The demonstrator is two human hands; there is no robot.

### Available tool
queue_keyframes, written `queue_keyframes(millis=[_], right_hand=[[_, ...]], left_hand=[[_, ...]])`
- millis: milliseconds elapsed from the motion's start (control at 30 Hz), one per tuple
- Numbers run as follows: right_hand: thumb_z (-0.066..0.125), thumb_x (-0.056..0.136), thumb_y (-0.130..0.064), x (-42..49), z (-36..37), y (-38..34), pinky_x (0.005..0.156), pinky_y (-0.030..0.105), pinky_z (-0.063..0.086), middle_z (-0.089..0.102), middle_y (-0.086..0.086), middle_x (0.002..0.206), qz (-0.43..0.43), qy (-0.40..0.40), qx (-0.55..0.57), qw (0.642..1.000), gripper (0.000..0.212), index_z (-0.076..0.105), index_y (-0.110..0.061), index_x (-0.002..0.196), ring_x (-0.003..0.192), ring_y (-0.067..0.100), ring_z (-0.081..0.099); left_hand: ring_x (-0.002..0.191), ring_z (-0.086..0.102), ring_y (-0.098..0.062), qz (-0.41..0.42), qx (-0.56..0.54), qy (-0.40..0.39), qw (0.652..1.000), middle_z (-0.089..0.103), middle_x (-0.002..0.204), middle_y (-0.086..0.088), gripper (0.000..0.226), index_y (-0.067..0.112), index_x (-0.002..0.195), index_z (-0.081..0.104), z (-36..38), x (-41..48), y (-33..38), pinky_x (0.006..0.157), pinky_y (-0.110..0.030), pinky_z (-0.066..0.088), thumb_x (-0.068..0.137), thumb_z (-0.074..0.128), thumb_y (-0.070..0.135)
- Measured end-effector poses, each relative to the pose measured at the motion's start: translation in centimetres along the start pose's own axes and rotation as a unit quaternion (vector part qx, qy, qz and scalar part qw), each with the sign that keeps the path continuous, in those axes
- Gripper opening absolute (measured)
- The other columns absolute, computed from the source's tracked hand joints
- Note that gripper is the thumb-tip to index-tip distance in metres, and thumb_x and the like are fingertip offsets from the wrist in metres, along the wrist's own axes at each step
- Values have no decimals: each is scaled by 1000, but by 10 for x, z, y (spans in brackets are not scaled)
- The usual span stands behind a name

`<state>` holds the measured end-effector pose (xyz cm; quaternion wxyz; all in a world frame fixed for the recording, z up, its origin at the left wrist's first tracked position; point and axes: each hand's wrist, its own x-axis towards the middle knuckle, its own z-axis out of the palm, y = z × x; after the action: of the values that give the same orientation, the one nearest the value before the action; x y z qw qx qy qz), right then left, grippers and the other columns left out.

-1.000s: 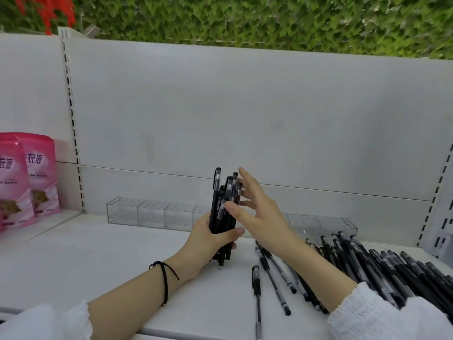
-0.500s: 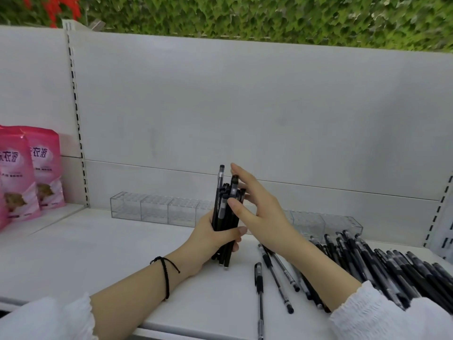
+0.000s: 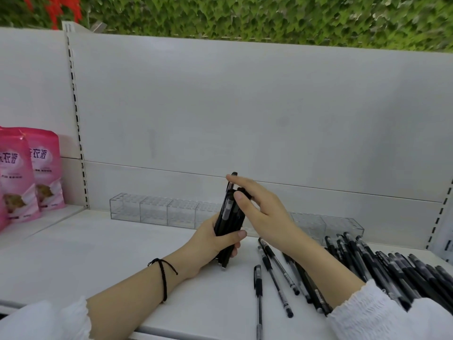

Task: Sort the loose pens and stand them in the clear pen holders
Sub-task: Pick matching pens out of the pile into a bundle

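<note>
My left hand point(image 3: 214, 241) grips a bundle of black pens point(image 3: 229, 219) upright, its lower end standing on the white shelf point(image 3: 98, 261). My right hand point(image 3: 263, 213) lies flat on the bundle's top, fingers straight, thumb against the pens' side. One pen sticks up above the others, past my fingertips. A row of clear pen holders point(image 3: 157, 209) runs along the back of the shelf, partly hidden behind my hands. Several loose black pens point(image 3: 277, 273) lie on the shelf in front of my right forearm. A bigger heap of black pens point(image 3: 392, 263) lies at the right.
Two pink snack bags point(image 3: 27, 175) stand on the neighbouring shelf at the left. A white back panel with slotted uprights point(image 3: 76, 114) rises behind the holders. The shelf's front edge point(image 3: 171, 332) runs under my forearms.
My right hand has come down from the side of the bundle onto its top and flattened there. The pens' upper ends sit more level. My left hand keeps its grip.
</note>
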<state>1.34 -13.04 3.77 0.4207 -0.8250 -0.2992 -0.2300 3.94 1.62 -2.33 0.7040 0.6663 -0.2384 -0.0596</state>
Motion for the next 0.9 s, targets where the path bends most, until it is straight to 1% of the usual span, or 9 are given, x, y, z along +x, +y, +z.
queue_keyframes(millis=[100,167,233,300,333,400,500,733,900], right_hand=[[49,101,-23,-6,-3,7,100,14,39,50,-15,133,-47,57,-58,996,34,50,-27,134,123,0,47],[49,100,-24,-9,-9,12,94,19,44,54,-16,124,-29,57,-122,990,30,54,-28,129,114,-1,51],[48,98,-25,-11,-13,17,91,25,45,60,-16,117,5,-16,-245,969,26,59,-27,121,109,1,53],[45,97,-23,-14,-11,22,90,31,45,62,-11,117,10,-107,-342,934,28,61,-25,119,111,9,53],[44,96,-23,-15,-7,24,90,33,45,62,-9,118,8,-136,-359,923,29,60,-24,120,112,12,54],[45,95,-25,-16,-2,25,89,36,46,61,-5,119,9,-172,-367,914,31,58,-25,123,112,17,55],[45,97,-35,-16,0,24,87,34,47,60,-5,121,9,-184,-375,909,32,54,-28,127,113,17,54],[44,98,-44,-14,-1,20,85,28,42,58,-9,125,0,-189,-376,907,35,52,-28,129,114,13,54],[47,95,-49,0,2,3,87,33,47,59,-17,110,55,-185,-331,924,31,56,-33,119,102,10,57]], left_hand=[[58,58,-19,7,-17,34,999,61,66,-5,15,7,90,56,-4,2,1,60,-28,51,86,70,11],[62,61,-18,17,-40,75,996,64,69,-6,18,5,91,59,-9,5,2,65,-29,52,83,72,13],[69,64,-19,32,-38,126,991,69,72,-5,24,4,95,61,-16,8,2,70,-33,51,80,75,16],[71,66,-18,37,-20,163,986,71,71,-3,22,5,93,62,-21,9,2,65,-30,51,79,76,15],[69,67,-16,28,-10,165,986,70,71,-3,20,6,92,62,-23,9,1,62,-27,52,80,76,12],[66,67,-13,-9,11,131,991,69,75,-5,18,7,93,61,-23,7,-2,60,-24,53,82,75,9],[64,67,-13,-31,37,85,995,67,75,-4,15,11,93,61,-21,4,-4,58,-24,53,84,73,8],[64,67,-13,-16,43,104,994,73,80,-1,18,11,99,59,-22,-8,13,59,-26,52,86,72,14],[61,64,-14,-22,-22,92,995,67,74,1,18,11,100,59,-44,-27,32,54,-25,49,87,70,18]])
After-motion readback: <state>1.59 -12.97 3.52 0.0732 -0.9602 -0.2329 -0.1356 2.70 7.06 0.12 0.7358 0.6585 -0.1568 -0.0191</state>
